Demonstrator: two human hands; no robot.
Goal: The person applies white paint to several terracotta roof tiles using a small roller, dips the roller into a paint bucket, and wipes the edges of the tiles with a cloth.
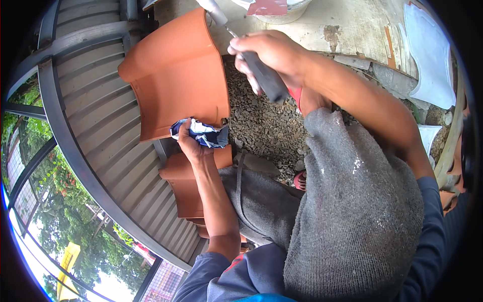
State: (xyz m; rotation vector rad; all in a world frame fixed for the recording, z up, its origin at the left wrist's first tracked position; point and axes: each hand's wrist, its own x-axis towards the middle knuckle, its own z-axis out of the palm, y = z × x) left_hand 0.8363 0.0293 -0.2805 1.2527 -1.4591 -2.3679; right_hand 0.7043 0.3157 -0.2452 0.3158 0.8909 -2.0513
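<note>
My left hand [190, 143] is closed around a crumpled blue-and-white wrapper or cloth [206, 134]; its material is hard to tell. With that wad it grips the lower edge of a curved terracotta roof tile [176, 75], which stands tilted in front of me. In my right hand [274, 53] is a small paint roller with a dark handle [262, 78], the fingers wrapped round the handle's upper part. The roller's white sleeve [215, 13] is at the top, near the tile's upper right corner; I cannot tell whether they touch.
More terracotta tiles [186, 183] stand below the first. At the top, a white bucket [289, 15] sits on a stained board [347, 30]. White-coated tiles [430, 55] lie at right. Gravel [261, 126] covers the ground; a corrugated metal wall [95, 90] runs along the left.
</note>
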